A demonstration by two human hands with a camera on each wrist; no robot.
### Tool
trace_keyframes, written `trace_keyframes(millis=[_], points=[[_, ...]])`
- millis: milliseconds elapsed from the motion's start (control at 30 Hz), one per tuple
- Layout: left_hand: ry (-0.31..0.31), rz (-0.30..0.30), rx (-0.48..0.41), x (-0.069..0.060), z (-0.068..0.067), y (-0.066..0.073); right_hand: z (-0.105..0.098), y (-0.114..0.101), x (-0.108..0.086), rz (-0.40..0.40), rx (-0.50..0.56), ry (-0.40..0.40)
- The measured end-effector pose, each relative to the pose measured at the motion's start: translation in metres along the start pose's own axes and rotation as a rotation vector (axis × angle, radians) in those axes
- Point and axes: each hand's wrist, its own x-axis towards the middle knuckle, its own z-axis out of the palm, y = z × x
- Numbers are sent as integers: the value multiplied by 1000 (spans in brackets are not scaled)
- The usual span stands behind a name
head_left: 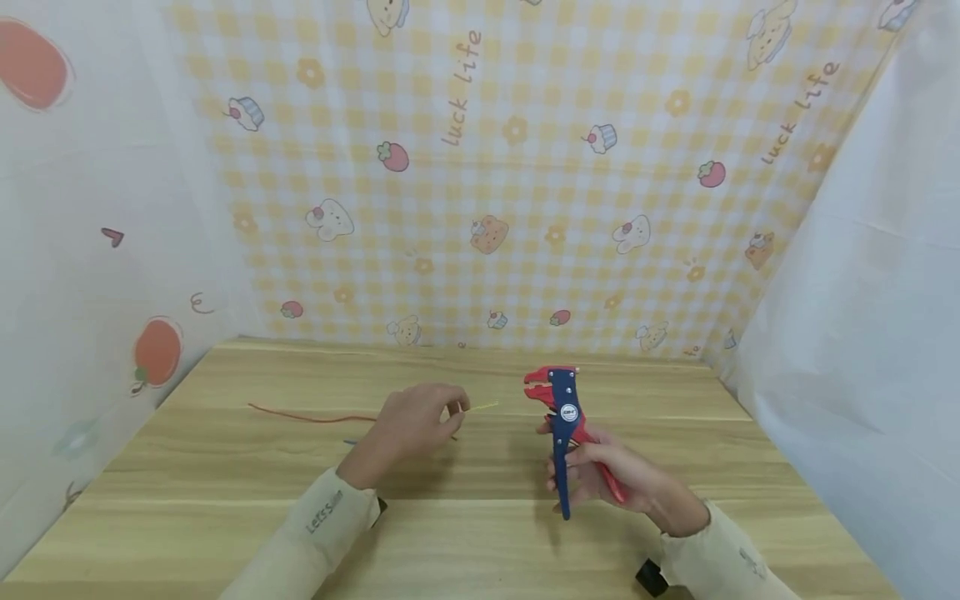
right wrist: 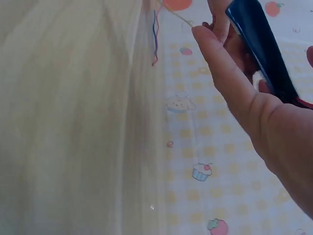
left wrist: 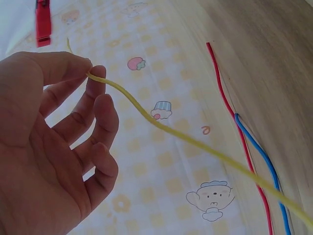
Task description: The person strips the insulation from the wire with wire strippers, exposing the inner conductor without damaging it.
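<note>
My left hand [head_left: 418,423] pinches a yellow wire [left wrist: 195,143] between thumb and index finger. A short end of it sticks out past the fingertips towards the right, and the rest trails back towards the wrist. My right hand [head_left: 626,473] holds a wire stripper [head_left: 566,417] with a dark blue body and red jaws and handle. The tool stands upright above the table, its jaws parted and facing left. A gap separates the yellow end from the jaws. Beneath the left hand lie a red wire [head_left: 315,419] and a blue wire [left wrist: 266,159], partly hidden in the head view.
The wooden table [head_left: 480,542] reaches back to a yellow checked cloth [head_left: 540,183] with printed cartoons. White cloth sheets [head_left: 862,275] hang at both sides.
</note>
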Motion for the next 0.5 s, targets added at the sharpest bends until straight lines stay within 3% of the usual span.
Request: trace_keyframes(millis=[233, 367, 500], points=[[3, -39, 31, 0, -2, -2, 7, 6, 4, 17, -27, -5], [-9, -45, 29, 0, -2, -3, 9, 8, 4, 29, -26, 45], [-8, -51, 26, 0, -3, -5, 4, 6, 4, -2, 54, 109]])
